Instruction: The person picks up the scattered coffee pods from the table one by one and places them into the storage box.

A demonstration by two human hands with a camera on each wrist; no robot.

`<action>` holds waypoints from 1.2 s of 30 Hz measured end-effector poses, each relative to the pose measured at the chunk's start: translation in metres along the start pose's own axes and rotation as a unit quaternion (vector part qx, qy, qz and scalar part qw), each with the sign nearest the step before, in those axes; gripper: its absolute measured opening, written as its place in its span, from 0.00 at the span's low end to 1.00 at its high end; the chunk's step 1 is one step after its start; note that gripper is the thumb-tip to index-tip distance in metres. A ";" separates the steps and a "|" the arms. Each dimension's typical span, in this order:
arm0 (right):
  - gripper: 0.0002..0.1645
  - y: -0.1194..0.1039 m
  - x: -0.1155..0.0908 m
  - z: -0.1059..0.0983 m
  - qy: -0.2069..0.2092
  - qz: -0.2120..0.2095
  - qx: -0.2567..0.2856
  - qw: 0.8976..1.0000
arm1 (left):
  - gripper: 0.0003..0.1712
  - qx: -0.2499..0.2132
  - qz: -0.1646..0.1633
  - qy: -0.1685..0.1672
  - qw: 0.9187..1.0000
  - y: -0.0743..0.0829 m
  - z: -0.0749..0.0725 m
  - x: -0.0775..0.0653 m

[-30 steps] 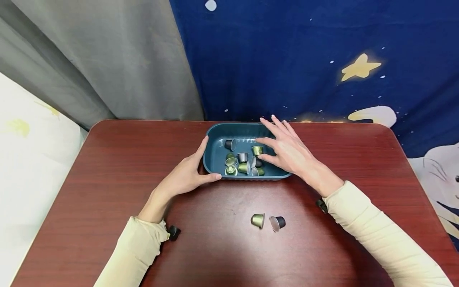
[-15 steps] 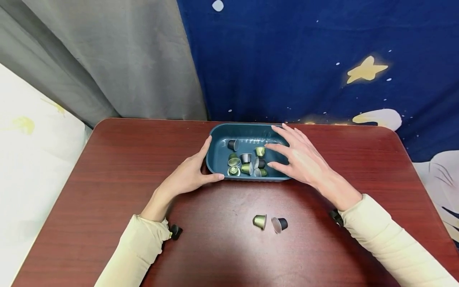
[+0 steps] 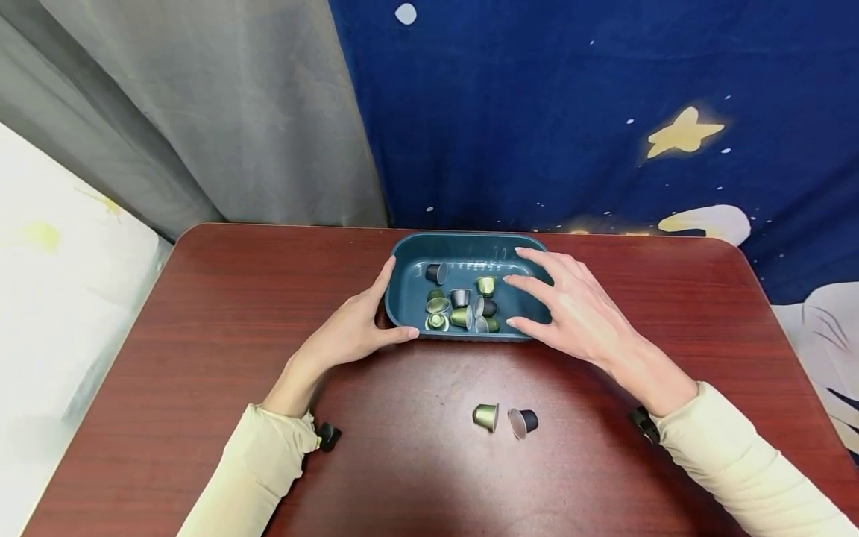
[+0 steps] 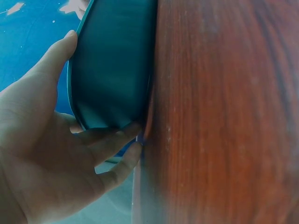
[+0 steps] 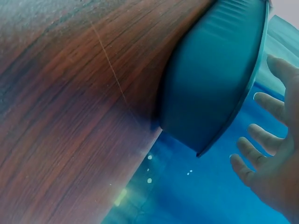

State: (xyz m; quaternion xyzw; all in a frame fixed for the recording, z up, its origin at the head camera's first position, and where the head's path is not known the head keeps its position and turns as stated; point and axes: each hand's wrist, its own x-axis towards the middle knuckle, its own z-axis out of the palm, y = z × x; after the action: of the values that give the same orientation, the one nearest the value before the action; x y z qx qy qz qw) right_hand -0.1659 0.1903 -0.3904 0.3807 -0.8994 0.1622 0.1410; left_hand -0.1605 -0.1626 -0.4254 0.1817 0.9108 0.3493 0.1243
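Observation:
A dark teal plastic bin [image 3: 403,291] stands near the table's back edge with several green, black and grey coffee capsules [image 3: 460,297] lying in it. My left hand [image 3: 345,328] grips the bin's left end, its thumb on the near rim and its fingers along the side. In the left wrist view that thumb [image 4: 65,46] lies at the rim and the other fingers bend round the bin's wall. My right hand [image 3: 580,309] hovers over the bin's right end, fingers spread, holding nothing. The right wrist view shows its fingers [image 5: 266,140] apart from the bin's outer wall.
A green capsule [image 3: 486,417] and a black capsule [image 3: 523,422] lie on their sides on the red-brown table [image 3: 376,462], in front of the bin. Behind the table hang a grey curtain [image 3: 268,112] and a blue curtain [image 3: 503,112] with stars.
My right hand has drawn back to the right, from above the capsules to the bin's right end. The left hand keeps its grip. The capsules look unmoved.

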 end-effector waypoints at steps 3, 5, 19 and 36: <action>0.33 -0.002 -0.003 -0.001 0.004 -0.002 0.006 1.000 | 0.68 0.001 0.001 0.002 1.000 0.000 0.000 0.000; 0.34 -0.004 -0.005 -0.002 0.005 -0.006 0.010 1.000 | 0.67 0.001 0.003 0.002 1.000 0.000 0.000 0.000; 0.32 -0.014 -0.017 -0.008 -0.001 -0.019 0.021 1.000 | 0.67 -0.006 0.000 -0.002 1.000 -0.002 0.002 0.000; 0.32 -0.019 -0.039 -0.008 -0.008 -0.004 0.040 0.999 | 0.67 -0.002 0.001 -0.004 1.000 -0.002 0.000 0.002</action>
State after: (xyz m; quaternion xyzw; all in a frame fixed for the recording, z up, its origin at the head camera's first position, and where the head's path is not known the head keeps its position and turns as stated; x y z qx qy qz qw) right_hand -0.1246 0.2064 -0.3940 0.3913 -0.8917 0.1939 0.1191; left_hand -0.1625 -0.1628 -0.4269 0.1835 0.9092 0.3510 0.1282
